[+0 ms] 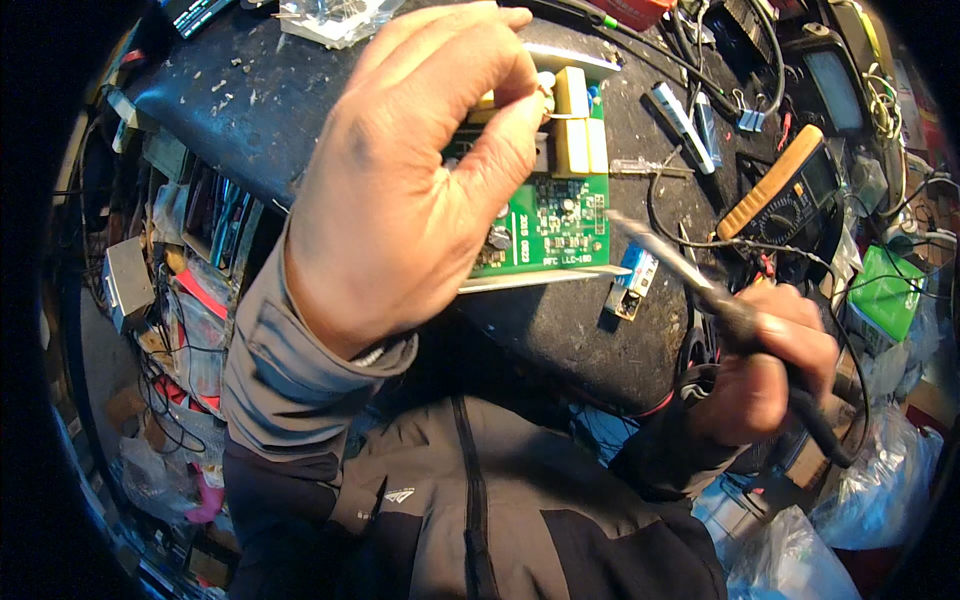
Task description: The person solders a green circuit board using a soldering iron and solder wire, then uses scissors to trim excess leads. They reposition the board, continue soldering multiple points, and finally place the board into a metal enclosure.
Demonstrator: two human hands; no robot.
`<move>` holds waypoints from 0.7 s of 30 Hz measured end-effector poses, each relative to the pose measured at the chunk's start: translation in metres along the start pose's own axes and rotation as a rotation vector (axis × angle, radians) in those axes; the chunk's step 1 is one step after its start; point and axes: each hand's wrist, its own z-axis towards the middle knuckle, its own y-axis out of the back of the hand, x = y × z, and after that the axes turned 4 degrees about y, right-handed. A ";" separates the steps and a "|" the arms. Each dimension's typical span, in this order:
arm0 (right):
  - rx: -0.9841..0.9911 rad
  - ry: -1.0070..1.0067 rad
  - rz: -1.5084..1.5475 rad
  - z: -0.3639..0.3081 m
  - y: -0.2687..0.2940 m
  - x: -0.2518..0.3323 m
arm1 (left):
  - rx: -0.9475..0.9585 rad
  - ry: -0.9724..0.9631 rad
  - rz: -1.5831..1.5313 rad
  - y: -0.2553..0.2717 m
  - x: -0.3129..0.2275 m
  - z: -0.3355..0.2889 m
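Note:
A green circuit board in a metal frame with bright edges lies at the middle of the dark work surface, packed with small parts and blocky yellow components. Across its left side reaches my left hand, thumb and forefinger closed together by a small whitish part beside the yellow blocks. What they pinch, if anything, is too small to make out. At the right, my right hand is wrapped round the dark handle of a soldering iron. Its metal tip points at the board's right edge, close to it.
A blue and white small box sits just right of the board. Beyond lie a white marker, a multimeter with a tan-orange strip, and looping black cables. Plastic bags fill the lower right; cluttered shelves stand at the left.

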 end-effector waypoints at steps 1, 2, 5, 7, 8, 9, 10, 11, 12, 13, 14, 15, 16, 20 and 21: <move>-0.038 -0.043 -0.029 -0.001 0.006 0.009 | 0.031 0.066 0.006 0.000 -0.002 0.000; -0.041 -0.058 0.016 0.001 0.016 0.017 | 0.086 0.033 0.010 0.002 -0.001 0.003; -0.061 -0.173 -0.169 -0.009 0.038 0.041 | 0.164 0.150 -0.288 -0.001 -0.004 0.009; 0.033 -0.194 -0.256 -0.019 0.048 0.048 | 0.140 0.199 -0.308 -0.002 -0.010 0.006; 0.050 -0.174 -0.233 -0.024 0.051 0.047 | 0.127 0.200 -0.292 -0.003 -0.013 0.005; 0.049 -0.159 -0.293 -0.028 0.052 0.046 | 0.111 0.203 -0.266 -0.004 -0.017 0.002; 0.074 -0.269 -0.266 -0.029 0.055 0.050 | 0.102 0.184 -0.247 -0.006 -0.018 0.002; 0.093 -0.293 -0.286 -0.031 0.054 0.050 | 0.093 0.165 -0.228 -0.007 -0.019 0.002; 0.108 -0.317 -0.313 -0.031 0.054 0.051 | 0.084 0.146 -0.208 -0.008 -0.020 0.002; 0.137 -0.384 -0.312 -0.030 0.054 0.053 | 0.097 0.128 -0.167 -0.006 -0.022 0.001; 0.162 -0.381 -0.322 -0.028 0.053 0.053 | 0.093 0.118 -0.133 -0.006 -0.023 0.000; 0.182 -0.397 -0.319 -0.026 0.052 0.053 | 0.089 0.108 -0.099 -0.005 -0.024 -0.001; 0.199 -0.417 -0.316 -0.024 0.050 0.053 | 0.071 0.108 -0.073 -0.006 -0.026 -0.002; 0.289 -0.366 -0.350 -0.019 0.046 0.049 | -0.010 0.127 -0.115 -0.009 -0.030 -0.011; 0.308 -0.369 -0.362 -0.018 0.046 0.049 | -0.030 0.119 -0.106 -0.011 -0.029 -0.012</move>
